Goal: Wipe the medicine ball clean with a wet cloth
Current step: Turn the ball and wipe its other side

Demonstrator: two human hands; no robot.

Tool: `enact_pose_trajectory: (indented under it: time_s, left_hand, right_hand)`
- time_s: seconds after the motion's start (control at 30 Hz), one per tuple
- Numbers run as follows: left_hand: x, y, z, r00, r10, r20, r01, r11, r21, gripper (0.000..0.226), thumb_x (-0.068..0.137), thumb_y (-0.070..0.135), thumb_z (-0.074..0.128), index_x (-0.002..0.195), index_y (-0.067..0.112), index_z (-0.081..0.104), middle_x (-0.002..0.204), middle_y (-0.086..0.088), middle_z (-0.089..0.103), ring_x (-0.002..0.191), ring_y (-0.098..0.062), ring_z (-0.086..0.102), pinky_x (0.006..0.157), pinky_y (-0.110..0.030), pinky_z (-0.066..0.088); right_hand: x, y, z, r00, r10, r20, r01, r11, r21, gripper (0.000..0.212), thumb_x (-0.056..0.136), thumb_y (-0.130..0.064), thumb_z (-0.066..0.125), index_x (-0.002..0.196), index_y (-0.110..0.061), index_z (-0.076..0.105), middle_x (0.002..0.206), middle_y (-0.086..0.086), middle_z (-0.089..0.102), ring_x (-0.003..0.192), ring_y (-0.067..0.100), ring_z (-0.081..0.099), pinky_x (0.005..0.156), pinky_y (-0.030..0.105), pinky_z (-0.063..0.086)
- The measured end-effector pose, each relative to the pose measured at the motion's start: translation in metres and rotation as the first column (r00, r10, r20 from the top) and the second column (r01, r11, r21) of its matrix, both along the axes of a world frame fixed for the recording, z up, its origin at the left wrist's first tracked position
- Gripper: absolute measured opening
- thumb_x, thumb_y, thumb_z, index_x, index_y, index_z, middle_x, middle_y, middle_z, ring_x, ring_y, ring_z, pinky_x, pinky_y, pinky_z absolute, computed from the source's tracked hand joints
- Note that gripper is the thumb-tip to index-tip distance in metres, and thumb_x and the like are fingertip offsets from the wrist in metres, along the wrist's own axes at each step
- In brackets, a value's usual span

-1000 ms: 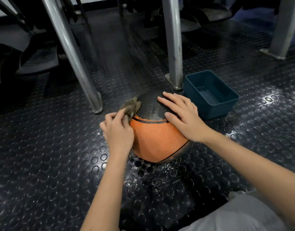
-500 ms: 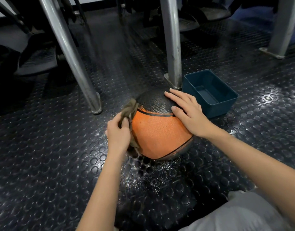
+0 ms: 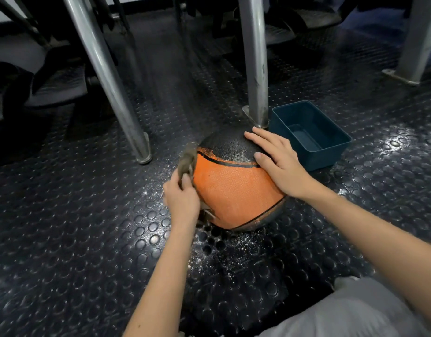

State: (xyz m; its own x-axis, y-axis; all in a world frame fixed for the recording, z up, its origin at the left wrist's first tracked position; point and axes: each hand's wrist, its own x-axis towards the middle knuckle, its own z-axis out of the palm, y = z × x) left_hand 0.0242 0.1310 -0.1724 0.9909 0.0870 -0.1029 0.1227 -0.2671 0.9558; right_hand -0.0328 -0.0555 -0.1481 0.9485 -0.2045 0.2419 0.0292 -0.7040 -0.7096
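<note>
You are kneeling on one black rubber floor (image 3: 63, 239) covered in raised round studs. Three steel frame legs stand on it: one slanted at the left (image 3: 105, 76), one upright in the middle (image 3: 254, 62) and one at the far right (image 3: 419, 37). One medicine ball (image 3: 234, 190), orange with a black textured top panel, sits on the floor just in front of the middle leg's foot. One teal plastic bin (image 3: 329, 156) sits just right of the ball, beside the same leg.

Your two hands are both on the ball. Your right hand (image 3: 280, 161) lies flat on its upper right side, fingers straight and spread, gripping nothing. Your left hand (image 3: 181, 200) is curled round one brown cloth (image 3: 186, 161), bunched and pressed against the ball's left side. Many white specks (image 3: 234, 246) dot the floor in front of the ball.
</note>
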Motion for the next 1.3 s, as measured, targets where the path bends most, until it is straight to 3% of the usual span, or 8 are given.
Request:
enact_pose_trajectory:
  time_s: [0.13,0.23,0.37,0.6,0.87,1.07,1.2,1.3]
  left_hand:
    - [0.0,0.007,0.0,0.975,0.014,-0.224,-0.063,0.975,-0.214,0.029,0.102,0.013,0.035,0.119,0.014,0.059,0.111,-0.003,0.061,0.1,-0.018,0.056,0.085,-0.03,0.045]
    - [0.006,0.004,0.014,0.999,-0.017,0.037,0.023,0.989,-0.149,0.023,0.099,0.021,0.041,0.106,0.027,0.062,0.114,-0.003,0.06,0.105,-0.017,0.055,0.098,-0.037,0.043]
    - [-0.006,-0.009,0.025,0.912,-0.114,0.395,0.066,0.989,0.134,0.028,0.098,0.014,0.045,0.121,0.021,0.06,0.116,0.003,0.045,0.11,-0.012,0.033,0.09,-0.01,0.02]
    - [0.006,0.01,-0.022,0.946,0.029,-0.324,-0.089,0.981,-0.172,0.029,0.101,0.014,0.038,0.123,0.009,0.055,0.109,-0.012,0.061,0.102,-0.03,0.057,0.09,-0.042,0.046]
    - [-0.013,-0.009,-0.002,0.848,-0.109,0.519,0.012,0.982,0.186,0.033,0.096,0.012,0.049,0.121,0.031,0.058,0.118,0.0,0.046,0.107,-0.014,0.031,0.086,-0.001,0.017]
    - [-0.003,0.001,-0.015,0.97,-0.04,0.241,0.019,0.996,0.09,0.028,0.098,0.016,0.044,0.121,0.014,0.062,0.108,-0.004,0.048,0.109,-0.02,0.041,0.099,-0.017,0.031]
    - [0.001,0.006,-0.018,1.0,0.006,0.022,-0.005,1.0,-0.007,0.026,0.099,0.013,0.043,0.11,-0.001,0.062,0.067,-0.003,0.052,0.061,-0.017,0.051,0.053,-0.022,0.043]
    - [-0.008,-0.001,-0.006,0.991,-0.022,0.135,0.007,0.994,0.112,0.028,0.098,0.02,0.047,0.119,0.016,0.063,0.102,-0.004,0.052,0.102,-0.021,0.048,0.091,-0.034,0.04]
  right_hand:
    - [-0.001,-0.001,-0.001,1.0,-0.007,0.016,0.007,1.0,0.0,0.037,0.088,-0.049,0.031,0.124,-0.058,0.028,0.14,-0.032,0.024,0.128,-0.005,0.016,0.111,0.042,0.011]
    - [0.001,-0.002,0.0,1.0,-0.028,0.002,0.028,1.0,0.009,0.038,0.088,-0.043,0.031,0.124,-0.056,0.029,0.141,-0.03,0.024,0.13,-0.002,0.016,0.113,0.045,0.012]
    - [0.001,-0.002,0.0,1.0,-0.022,0.007,0.022,1.0,0.01,0.037,0.088,-0.046,0.032,0.124,-0.057,0.029,0.14,-0.031,0.024,0.131,0.0,0.017,0.113,0.047,0.012]
    - [0.001,-0.003,-0.002,1.0,-0.003,0.023,0.002,1.0,0.014,0.037,0.086,-0.053,0.03,0.122,-0.061,0.028,0.142,-0.029,0.025,0.133,0.002,0.018,0.113,0.05,0.013]
    - [0.004,-0.007,-0.002,1.0,-0.013,0.006,0.013,1.0,0.017,0.037,0.087,-0.052,0.029,0.123,-0.061,0.027,0.143,-0.027,0.025,0.136,0.004,0.018,0.113,0.052,0.014]
    - [0.005,-0.006,-0.003,1.0,-0.005,0.019,0.005,1.0,-0.003,0.038,0.086,-0.055,0.028,0.124,-0.06,0.028,0.142,-0.029,0.024,0.131,-0.002,0.016,0.113,0.049,0.014]
    - [0.003,-0.009,-0.006,1.0,-0.001,0.029,0.001,1.0,0.001,0.04,0.084,-0.059,0.025,0.124,-0.062,0.027,0.143,-0.029,0.025,0.134,0.001,0.018,0.113,0.05,0.015]
    - [0.006,-0.016,-0.01,0.999,-0.017,0.04,0.017,1.0,-0.001,0.041,0.083,-0.059,0.021,0.124,-0.062,0.026,0.144,-0.026,0.026,0.137,0.006,0.02,0.113,0.049,0.016]
